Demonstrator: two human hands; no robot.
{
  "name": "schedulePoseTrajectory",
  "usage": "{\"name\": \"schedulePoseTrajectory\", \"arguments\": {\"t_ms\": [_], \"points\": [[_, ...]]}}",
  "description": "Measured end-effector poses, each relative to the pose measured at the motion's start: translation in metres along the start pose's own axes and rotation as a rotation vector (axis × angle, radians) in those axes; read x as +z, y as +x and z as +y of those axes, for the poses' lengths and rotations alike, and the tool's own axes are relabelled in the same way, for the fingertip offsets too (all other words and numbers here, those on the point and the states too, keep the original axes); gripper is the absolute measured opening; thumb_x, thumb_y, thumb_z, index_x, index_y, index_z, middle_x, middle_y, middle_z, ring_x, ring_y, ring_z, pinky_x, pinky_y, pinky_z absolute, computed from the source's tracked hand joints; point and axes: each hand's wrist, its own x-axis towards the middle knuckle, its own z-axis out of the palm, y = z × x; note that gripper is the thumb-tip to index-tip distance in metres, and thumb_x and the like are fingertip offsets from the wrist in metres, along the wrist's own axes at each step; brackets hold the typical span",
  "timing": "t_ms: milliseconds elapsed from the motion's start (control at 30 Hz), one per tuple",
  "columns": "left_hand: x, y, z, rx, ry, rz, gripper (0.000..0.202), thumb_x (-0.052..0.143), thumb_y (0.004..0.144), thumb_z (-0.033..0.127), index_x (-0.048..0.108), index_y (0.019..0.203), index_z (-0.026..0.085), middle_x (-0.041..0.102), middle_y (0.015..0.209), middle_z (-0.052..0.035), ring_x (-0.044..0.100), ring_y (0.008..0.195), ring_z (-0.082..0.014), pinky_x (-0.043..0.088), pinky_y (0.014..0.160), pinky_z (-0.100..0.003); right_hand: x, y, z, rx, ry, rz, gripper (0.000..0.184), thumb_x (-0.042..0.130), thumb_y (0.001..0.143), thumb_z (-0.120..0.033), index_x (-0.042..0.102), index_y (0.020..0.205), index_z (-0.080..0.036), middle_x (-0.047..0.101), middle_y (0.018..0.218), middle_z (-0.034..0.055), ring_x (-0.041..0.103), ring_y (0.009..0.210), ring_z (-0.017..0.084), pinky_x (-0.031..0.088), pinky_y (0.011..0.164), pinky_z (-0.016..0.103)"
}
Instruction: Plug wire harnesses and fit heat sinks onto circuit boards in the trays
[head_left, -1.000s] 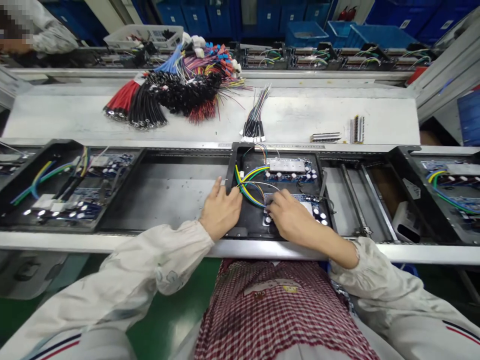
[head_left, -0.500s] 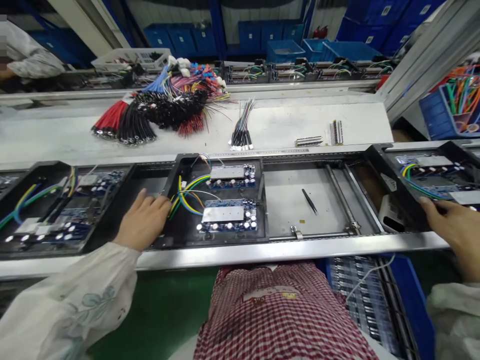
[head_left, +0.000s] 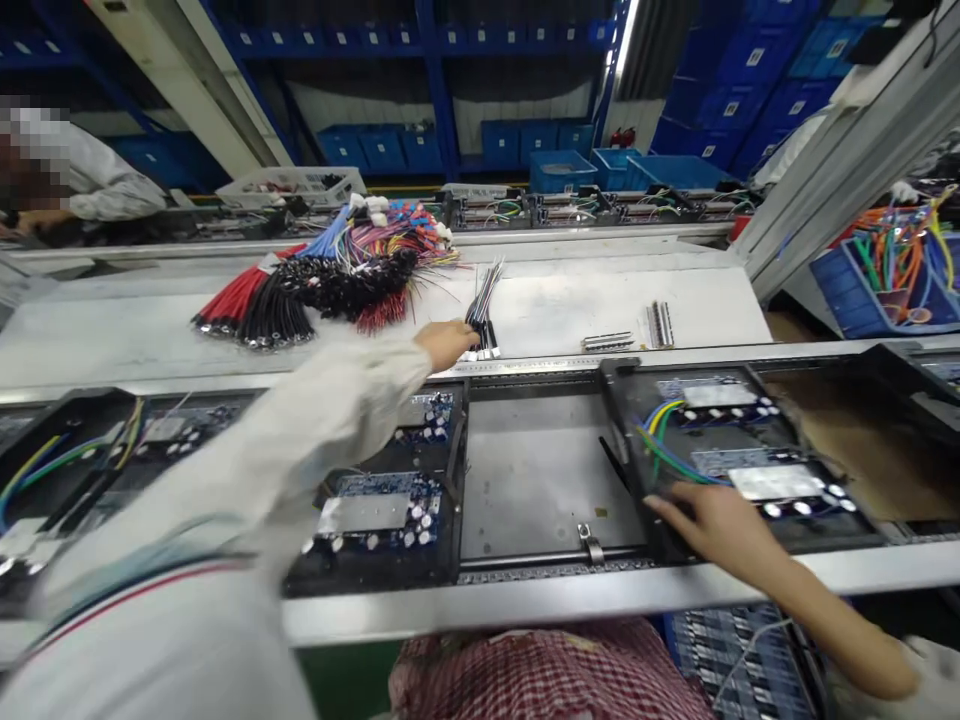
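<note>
My left hand reaches over the line to the white bench, its fingers curled at the white connector end of a small wire bundle. My right hand grips the front-left corner of a black tray on the conveyor, thumb on top. That tray carries two blue circuit boards with metal plates and green, yellow and blue wires. Another black tray with boards lies under my left sleeve.
A pile of red, black and coloured wire harnesses lies on the bench, with metal strips to the right. Black tweezers lie on the conveyor bed between the trays. A blue wire bin stands right. Another person works far left.
The tray in front of me has slid left. My right hand has pulled the right-hand tray leftward. My left hand has left the tray and reached up to the wire bundle.
</note>
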Motion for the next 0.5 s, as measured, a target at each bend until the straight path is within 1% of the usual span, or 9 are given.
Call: {"name": "schedulePoseTrajectory", "arguments": {"t_ms": [67,100,133,200,267,300,367,433,500], "points": [[0.015,0.062,-0.002,0.074,-0.014,-0.041,0.028,0.043,0.076,0.005,0.063,0.090,0.019,0.064,0.103,-0.0081,0.054,0.102,-0.0164,0.043,0.077,-0.025,0.001,0.009,-0.049,-0.079,-0.040,-0.054,0.047,0.034,0.091,-0.052,0.062,0.071,-0.021,0.068,0.067,0.0086,0.066,0.068,0.026,0.040,0.058,0.032],[0.023,0.084,-0.004,0.112,-0.020,-0.056,0.024,0.043,0.077,0.005,0.063,0.083,0.018,0.065,0.100,-0.0089,0.054,0.101,-0.0164,0.043,0.076,-0.025,0.002,0.013,-0.072,-0.118,-0.047,-0.084,0.045,0.036,0.091,-0.050,0.063,0.073,-0.019,0.069,0.069,0.0092,0.067,0.069,0.026,0.041,0.058,0.032],[0.030,0.100,-0.007,0.143,-0.033,-0.069,0.021,0.045,0.077,0.006,0.062,0.076,0.018,0.065,0.096,-0.0090,0.055,0.098,-0.0161,0.042,0.074,-0.024,0.003,0.018,-0.093,-0.165,-0.047,-0.108,0.044,0.038,0.091,-0.050,0.064,0.075,-0.018,0.070,0.072,0.0101,0.067,0.069,0.027,0.042,0.057,0.031],[0.040,0.118,-0.015,0.190,-0.069,-0.084,0.017,0.049,0.076,0.008,0.057,0.065,0.017,0.066,0.086,-0.0080,0.056,0.091,-0.0152,0.041,0.073,-0.024,0.007,0.027,-0.130,-0.282,-0.030,-0.130,0.043,0.041,0.089,-0.051,0.065,0.080,-0.016,0.070,0.075,0.0115,0.068,0.069,0.027,0.044,0.056,0.032],[0.043,0.123,-0.025,0.198,-0.119,-0.073,0.014,0.053,0.074,0.010,0.055,0.062,0.018,0.066,0.079,-0.0057,0.058,0.085,-0.0142,0.041,0.073,-0.024,0.013,0.036,-0.157,-0.387,-0.007,-0.141,0.043,0.043,0.089,-0.051,0.065,0.083,-0.015,0.070,0.075,0.0125,0.068,0.067,0.028,0.045,0.053,0.033],[0.043,0.122,-0.031,0.179,-0.147,-0.052,0.011,0.054,0.074,0.012,0.055,0.064,0.018,0.066,0.079,-0.0047,0.058,0.084,-0.0138,0.042,0.073,-0.024,0.017,0.039,-0.168,-0.436,0.004,-0.147,0.042,0.045,0.088,-0.050,0.064,0.083,-0.014,0.070,0.074,0.0126,0.068,0.066,0.029,0.046,0.051,0.034],[0.037,0.116,-0.042,0.091,-0.207,0.029,0.005,0.052,0.076,0.017,0.057,0.076,0.019,0.067,0.084,-0.0041,0.059,0.084,-0.0141,0.043,0.073,-0.025,0.024,0.044,-0.184,-0.521,0.024,-0.160,0.036,0.047,0.088,-0.045,0.063,0.081,-0.013,0.068,0.073,0.0121,0.067,0.063,0.028,0.047,0.049,0.035],[0.026,0.106,-0.050,-0.048,-0.248,0.143,0.018,0.043,0.084,0.025,0.056,0.093,0.017,0.066,0.096,-0.0070,0.060,0.090,-0.0163,0.044,0.075,-0.030,0.031,0.048,-0.197,-0.604,0.040,-0.154,0.030,0.048,0.088,-0.038,0.061,0.078,-0.013,0.067,0.073,0.0107,0.066,0.062,0.027,0.047,0.047,0.035],[0.008,0.089,-0.052,-0.204,-0.345,0.334,0.028,0.032,0.090,0.030,0.053,0.104,0.018,0.062,0.113,-0.0100,0.059,0.100,-0.0175,0.045,0.078,-0.034,0.035,0.050,-0.206,-0.681,0.040,-0.145,0.026,0.048,0.089,-0.033,0.060,0.077,-0.013,0.066,0.075,0.0098,0.065,0.062,0.025,0.046,0.045,0.034]]}}
